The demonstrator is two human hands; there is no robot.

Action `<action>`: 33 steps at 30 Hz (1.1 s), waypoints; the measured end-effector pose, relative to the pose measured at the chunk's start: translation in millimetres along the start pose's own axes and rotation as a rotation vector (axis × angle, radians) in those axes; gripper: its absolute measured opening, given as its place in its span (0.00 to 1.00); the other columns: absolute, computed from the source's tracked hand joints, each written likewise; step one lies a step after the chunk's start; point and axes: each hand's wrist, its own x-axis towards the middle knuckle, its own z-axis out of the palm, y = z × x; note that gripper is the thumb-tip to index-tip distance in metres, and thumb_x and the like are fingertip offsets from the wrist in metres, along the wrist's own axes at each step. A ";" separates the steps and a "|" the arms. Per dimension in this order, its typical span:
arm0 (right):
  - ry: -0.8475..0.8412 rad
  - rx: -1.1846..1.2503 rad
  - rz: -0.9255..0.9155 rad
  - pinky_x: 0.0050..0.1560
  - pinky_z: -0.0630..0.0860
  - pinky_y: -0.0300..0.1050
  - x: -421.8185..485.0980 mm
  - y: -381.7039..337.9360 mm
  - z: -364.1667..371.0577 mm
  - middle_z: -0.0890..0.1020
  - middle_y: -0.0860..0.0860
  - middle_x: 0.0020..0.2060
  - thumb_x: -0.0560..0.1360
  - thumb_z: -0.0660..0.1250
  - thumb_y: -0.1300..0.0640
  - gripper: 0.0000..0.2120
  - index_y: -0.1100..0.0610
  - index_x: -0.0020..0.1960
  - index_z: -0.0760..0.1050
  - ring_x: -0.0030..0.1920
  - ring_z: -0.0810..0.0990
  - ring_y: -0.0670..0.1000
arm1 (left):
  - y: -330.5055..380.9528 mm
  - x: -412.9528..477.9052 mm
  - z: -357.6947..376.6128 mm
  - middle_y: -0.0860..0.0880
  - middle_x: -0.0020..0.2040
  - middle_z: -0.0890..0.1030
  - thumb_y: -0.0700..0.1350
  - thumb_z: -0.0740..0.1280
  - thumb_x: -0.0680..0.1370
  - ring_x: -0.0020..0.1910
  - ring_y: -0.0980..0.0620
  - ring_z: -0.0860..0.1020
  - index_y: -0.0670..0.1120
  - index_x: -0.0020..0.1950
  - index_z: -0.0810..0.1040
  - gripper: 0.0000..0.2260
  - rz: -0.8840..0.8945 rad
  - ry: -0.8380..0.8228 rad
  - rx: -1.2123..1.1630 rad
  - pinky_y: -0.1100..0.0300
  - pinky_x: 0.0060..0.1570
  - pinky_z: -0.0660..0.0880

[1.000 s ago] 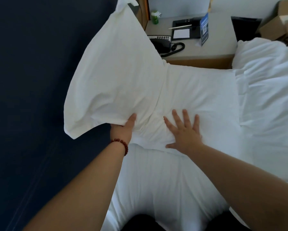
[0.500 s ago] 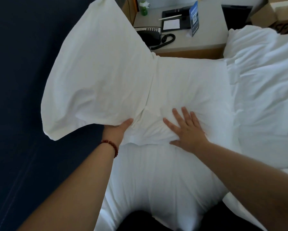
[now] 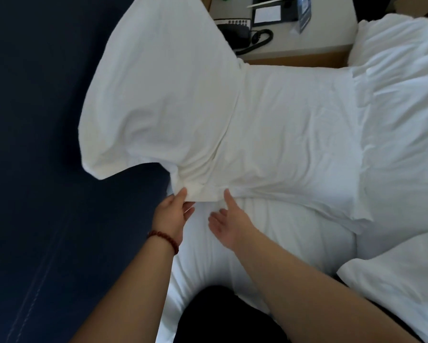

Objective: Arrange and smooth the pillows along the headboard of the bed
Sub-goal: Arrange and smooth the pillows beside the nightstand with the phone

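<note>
A corner of the leaning pillow (image 3: 158, 95) is pinched by the left hand (image 3: 173, 215); the right hand (image 3: 230, 225) is relaxed, forefinger touching the flat pillow (image 3: 294, 132) ahead; arranging is judged under way; seating against the headboard (image 3: 34, 144), leftward, then smoothing, is required.

Left hand (image 3: 173, 216), right hand (image 3: 229, 225) and forearms (image 3: 294, 288) bare, dark red bead bracelet (image 3: 164, 240) on left wrist; black clothing (image 3: 222, 318)

Even, soft daylight; white bedding (image 3: 294, 134) slightly overexposed, headboard (image 3: 34, 144) underexposed. Mild softness throughout; wide-angle bending seen at edges.
</note>
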 end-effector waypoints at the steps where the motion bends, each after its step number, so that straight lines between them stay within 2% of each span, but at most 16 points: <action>1: -0.038 0.121 0.025 0.53 0.77 0.48 8.0 -5.2 10.1 0.80 0.54 0.53 0.71 0.73 0.40 0.24 0.58 0.54 0.74 0.57 0.80 0.53 | 4.8 -1.3 -1.4 0.46 0.60 0.82 0.44 0.66 0.81 0.57 0.51 0.81 0.46 0.59 0.79 0.08 0.011 -0.012 -0.016 0.58 0.56 0.76; 2: -0.049 0.219 0.018 0.52 0.78 0.49 13.5 -10.2 20.1 0.81 0.54 0.53 0.73 0.73 0.45 0.21 0.59 0.56 0.75 0.56 0.81 0.53 | 11.1 -1.9 -2.5 0.47 0.63 0.81 0.44 0.67 0.81 0.58 0.53 0.80 0.45 0.64 0.77 0.12 0.025 -0.031 -0.069 0.60 0.58 0.76; 4: -0.038 0.370 -0.007 0.44 0.82 0.48 19.7 -16.9 33.1 0.84 0.55 0.47 0.77 0.71 0.58 0.11 0.61 0.56 0.77 0.46 0.83 0.52 | 30.3 -2.9 -5.9 0.52 0.68 0.75 0.45 0.67 0.81 0.59 0.65 0.77 0.44 0.73 0.70 0.21 0.036 -0.036 -0.251 0.69 0.55 0.74; 6: 0.010 0.436 -0.048 0.34 0.82 0.43 17.0 -17.7 28.8 0.84 0.54 0.39 0.78 0.67 0.65 0.03 0.61 0.51 0.77 0.36 0.82 0.50 | 53.3 -2.2 -13.9 0.56 0.64 0.77 0.47 0.66 0.81 0.59 0.66 0.76 0.48 0.66 0.76 0.14 0.156 -0.040 -0.304 0.71 0.51 0.74; 8: 0.062 0.403 -0.070 0.36 0.82 0.45 11.8 -10.9 12.5 0.83 0.53 0.40 0.78 0.67 0.64 0.02 0.59 0.50 0.77 0.37 0.82 0.50 | 70.8 -6.7 -20.1 0.54 0.60 0.82 0.48 0.68 0.80 0.62 0.58 0.78 0.52 0.60 0.79 0.10 0.265 -0.008 -0.380 0.64 0.57 0.75; 11: -0.014 0.357 -0.022 0.52 0.78 0.52 1.6 1.7 3.6 0.82 0.54 0.48 0.79 0.67 0.59 0.09 0.59 0.58 0.77 0.50 0.81 0.53 | 78.2 -18.6 -22.8 0.51 0.57 0.84 0.44 0.71 0.78 0.57 0.53 0.82 0.47 0.61 0.80 0.12 0.369 0.094 -0.439 0.58 0.57 0.79; 13: -0.108 0.322 0.005 0.60 0.76 0.56 -5.2 -1.2 19.3 0.82 0.55 0.51 0.77 0.70 0.55 0.10 0.58 0.57 0.78 0.56 0.80 0.54 | 75.0 -26.1 -25.1 0.51 0.54 0.85 0.43 0.71 0.78 0.54 0.53 0.84 0.47 0.58 0.81 0.09 0.385 0.177 -0.422 0.57 0.54 0.80; 15: -0.128 0.288 -0.001 0.58 0.77 0.52 -5.2 -6.5 35.8 0.83 0.54 0.47 0.75 0.72 0.58 0.09 0.58 0.53 0.78 0.51 0.82 0.52 | 68.7 -29.7 -31.6 0.52 0.51 0.86 0.44 0.70 0.79 0.52 0.53 0.84 0.49 0.54 0.81 0.05 0.397 0.233 -0.389 0.57 0.50 0.81; 18: 0.017 0.364 -0.072 0.47 0.80 0.44 5.5 -10.1 41.0 0.84 0.53 0.46 0.75 0.72 0.63 0.12 0.58 0.58 0.78 0.43 0.83 0.49 | 64.6 -30.6 -38.8 0.53 0.50 0.86 0.46 0.70 0.79 0.51 0.54 0.84 0.51 0.52 0.82 0.03 0.453 0.295 -0.322 0.60 0.46 0.81; 21: 0.079 0.291 -0.072 0.56 0.76 0.45 7.9 -1.3 26.5 0.83 0.51 0.50 0.77 0.70 0.57 0.12 0.56 0.60 0.77 0.48 0.81 0.49 | 57.6 -25.7 -36.8 0.54 0.52 0.85 0.48 0.73 0.76 0.54 0.54 0.83 0.52 0.54 0.82 0.07 0.418 0.159 -0.220 0.58 0.54 0.79; 23: 0.066 0.247 -0.013 0.61 0.75 0.50 8.2 6.7 18.7 0.80 0.52 0.48 0.75 0.72 0.49 0.14 0.57 0.55 0.75 0.53 0.79 0.51 | 48.3 -20.6 -33.0 0.52 0.52 0.86 0.53 0.78 0.69 0.56 0.48 0.83 0.51 0.50 0.84 0.13 0.303 0.077 -0.070 0.52 0.60 0.77; 24: 0.062 0.269 -0.019 0.62 0.73 0.51 8.4 5.9 14.7 0.79 0.51 0.47 0.74 0.72 0.45 0.17 0.56 0.53 0.75 0.54 0.77 0.51 | 46.0 -19.8 -32.5 0.49 0.50 0.86 0.54 0.78 0.66 0.55 0.45 0.83 0.49 0.47 0.85 0.14 0.264 0.073 -0.023 0.50 0.61 0.77; 26: 0.031 0.380 -0.105 0.62 0.72 0.46 11.2 -7.7 4.3 0.83 0.49 0.43 0.73 0.72 0.44 0.18 0.54 0.57 0.77 0.53 0.78 0.48 | 47.0 -17.3 -34.4 0.49 0.48 0.86 0.50 0.76 0.71 0.53 0.47 0.84 0.48 0.46 0.84 0.08 0.245 0.118 -0.066 0.52 0.57 0.79; 28: 0.019 0.471 -0.179 0.54 0.75 0.42 14.8 -28.4 -8.9 0.86 0.47 0.36 0.75 0.72 0.49 0.13 0.53 0.57 0.79 0.49 0.81 0.47 | 51.3 -17.6 -39.2 0.51 0.46 0.87 0.45 0.71 0.78 0.51 0.51 0.85 0.46 0.50 0.82 0.04 0.244 0.156 -0.258 0.58 0.51 0.81; 30: 0.035 0.504 -0.176 0.50 0.79 0.45 12.9 -45.0 -21.3 0.86 0.50 0.36 0.75 0.72 0.58 0.06 0.57 0.50 0.78 0.46 0.82 0.50 | 49.9 -18.9 -39.6 0.50 0.46 0.87 0.44 0.69 0.80 0.50 0.52 0.85 0.44 0.52 0.81 0.04 0.245 0.171 -0.363 0.58 0.50 0.81; 33: 0.105 0.446 -0.160 0.56 0.79 0.48 7.7 -47.9 -37.3 0.84 0.52 0.43 0.73 0.73 0.63 0.07 0.58 0.50 0.78 0.45 0.82 0.51 | 32.3 -18.3 -27.5 0.50 0.50 0.86 0.44 0.69 0.80 0.53 0.52 0.84 0.46 0.54 0.80 0.05 0.170 0.133 -0.355 0.56 0.57 0.79</action>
